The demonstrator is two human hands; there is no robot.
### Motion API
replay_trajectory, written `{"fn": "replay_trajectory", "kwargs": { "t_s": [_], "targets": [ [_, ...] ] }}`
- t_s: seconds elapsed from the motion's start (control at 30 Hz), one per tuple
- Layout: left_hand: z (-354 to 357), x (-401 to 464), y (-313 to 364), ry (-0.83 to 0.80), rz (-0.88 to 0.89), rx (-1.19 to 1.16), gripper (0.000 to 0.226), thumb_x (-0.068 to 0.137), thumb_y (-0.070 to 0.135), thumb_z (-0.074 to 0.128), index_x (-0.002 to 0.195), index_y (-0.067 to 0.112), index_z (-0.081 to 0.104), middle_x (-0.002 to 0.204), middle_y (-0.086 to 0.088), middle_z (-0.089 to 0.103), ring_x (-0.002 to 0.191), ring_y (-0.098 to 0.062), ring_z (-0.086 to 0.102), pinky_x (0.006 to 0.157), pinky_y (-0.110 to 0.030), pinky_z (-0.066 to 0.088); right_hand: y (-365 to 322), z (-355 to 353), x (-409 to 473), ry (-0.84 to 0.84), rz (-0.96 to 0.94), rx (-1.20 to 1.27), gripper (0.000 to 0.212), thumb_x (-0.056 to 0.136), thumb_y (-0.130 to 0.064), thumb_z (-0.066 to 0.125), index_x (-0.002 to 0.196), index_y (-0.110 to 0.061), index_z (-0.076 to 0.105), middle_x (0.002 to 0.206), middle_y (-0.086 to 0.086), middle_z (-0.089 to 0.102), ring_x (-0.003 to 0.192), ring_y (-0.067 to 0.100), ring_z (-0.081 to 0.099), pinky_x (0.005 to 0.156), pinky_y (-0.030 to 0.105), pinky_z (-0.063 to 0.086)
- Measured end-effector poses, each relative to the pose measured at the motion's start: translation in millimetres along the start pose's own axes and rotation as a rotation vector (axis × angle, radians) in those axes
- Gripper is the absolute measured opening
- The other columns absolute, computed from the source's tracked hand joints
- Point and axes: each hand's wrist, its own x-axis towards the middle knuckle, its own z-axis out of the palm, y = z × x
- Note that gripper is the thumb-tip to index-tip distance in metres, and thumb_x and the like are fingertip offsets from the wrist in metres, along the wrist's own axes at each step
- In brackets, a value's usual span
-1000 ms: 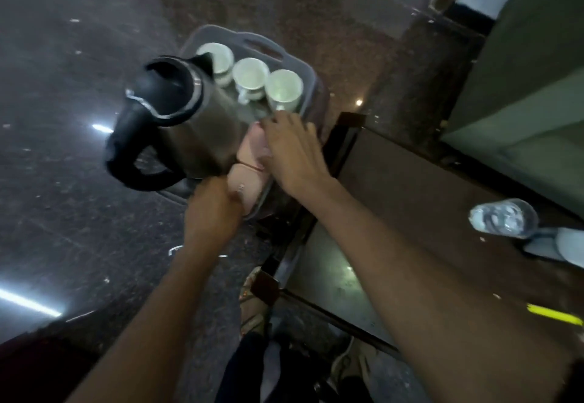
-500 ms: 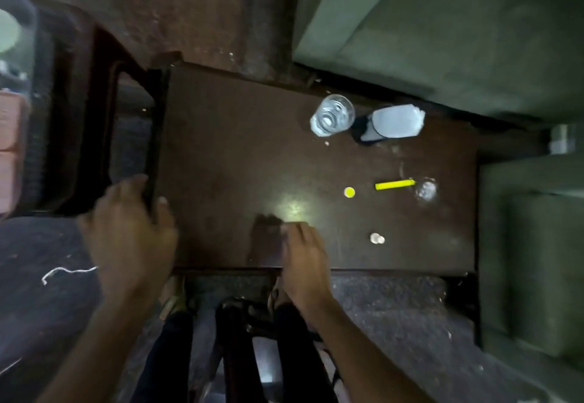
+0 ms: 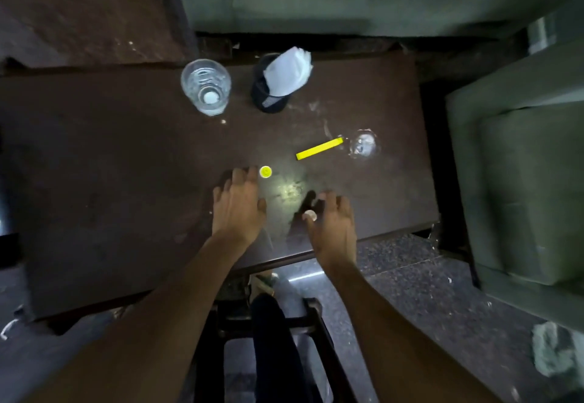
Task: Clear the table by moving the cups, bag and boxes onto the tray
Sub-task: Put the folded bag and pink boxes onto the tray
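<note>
The dark brown table [image 3: 110,165] fills the middle of the view. My left hand [image 3: 238,209] lies flat on it with fingers spread, fingertips beside a small yellow cap [image 3: 265,171]. My right hand [image 3: 331,225] rests near the front edge, fingers apart, with a small pale round object [image 3: 310,214] at its thumb. A clear plastic cup [image 3: 206,86] stands at the back. Beside it a dark holder [image 3: 268,99] carries white tissues [image 3: 289,69]. A yellow stick [image 3: 319,149] and a crumpled clear wrapper [image 3: 363,146] lie to the right. No tray is in view.
Green sofa cushions [image 3: 521,181] stand along the right and the back of the table. My legs and a dark stool frame [image 3: 316,333] are under the front edge. The floor is dark speckled stone, with a crumpled cloth [image 3: 551,352] at the lower right.
The view swung from the tray with kettle, cups and pink boxes to the table. Both hands left the tray and now rest on the tabletop near the small items.
</note>
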Motion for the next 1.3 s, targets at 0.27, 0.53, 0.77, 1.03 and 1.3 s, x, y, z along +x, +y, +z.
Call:
{"fn": "replay_trajectory", "kwargs": {
  "t_s": [0.27, 0.53, 0.77, 1.03, 1.3],
  "targets": [
    [25, 34, 26, 0.031, 0.065, 0.018, 0.039, 0.100, 0.012, 0.068, 0.138, 0.014, 0.056, 0.128, -0.014, 0.049, 0.117, -0.038, 0.061, 0.095, -0.051, 0.056, 22, 17, 23, -0.029, -0.072, 0.087, 0.019, 0.092, -0.012, 0.071, 0.106, -0.018, 0.061, 0.112, 0.006, 0.058, 0.101, 0.031, 0.061, 0.080, 0.037, 0.048],
    [28, 58, 31, 0.094, 0.007, 0.036, 0.018, 0.096, 0.005, 0.067, 0.113, 0.009, 0.063, 0.118, -0.016, 0.055, 0.105, -0.041, 0.062, 0.080, -0.048, 0.050, 23, -33, 96, 0.185, 0.016, 0.422, 0.033, 0.085, 0.001, 0.062, 0.110, -0.017, 0.073, 0.108, 0.003, 0.076, 0.101, 0.026, 0.072, 0.088, 0.028, 0.052],
    [17, 66, 33, 0.032, -0.025, 0.031, 0.027, 0.094, 0.005, 0.066, 0.120, 0.010, 0.061, 0.123, -0.016, 0.058, 0.107, -0.042, 0.066, 0.086, -0.047, 0.052, 0, -41, 148, 0.053, -0.395, -0.176, 0.062, 0.079, 0.007, 0.058, 0.132, -0.026, 0.063, 0.123, 0.012, 0.048, 0.113, 0.035, 0.049, 0.086, 0.045, 0.053],
    [17, 58, 14, 0.002, -0.045, -0.002, 0.025, 0.094, 0.008, 0.063, 0.119, 0.012, 0.063, 0.126, -0.016, 0.061, 0.115, -0.039, 0.067, 0.091, -0.046, 0.055, -4, -25, 149, 0.010, -0.374, -0.434, 0.049, 0.076, 0.011, 0.066, 0.118, -0.014, 0.062, 0.121, 0.016, 0.051, 0.113, 0.041, 0.047, 0.082, 0.047, 0.055],
    [-15, 4, -70, 0.179, -0.188, -0.255, 0.023, 0.099, 0.010, 0.054, 0.120, 0.012, 0.064, 0.120, -0.016, 0.065, 0.109, -0.043, 0.066, 0.088, -0.049, 0.052, -35, -10, 101, -0.021, -0.529, -0.458, 0.027, 0.090, 0.005, 0.058, 0.114, 0.000, 0.071, 0.107, 0.030, 0.069, 0.098, 0.053, 0.064, 0.084, 0.057, 0.056]
  ]
}}
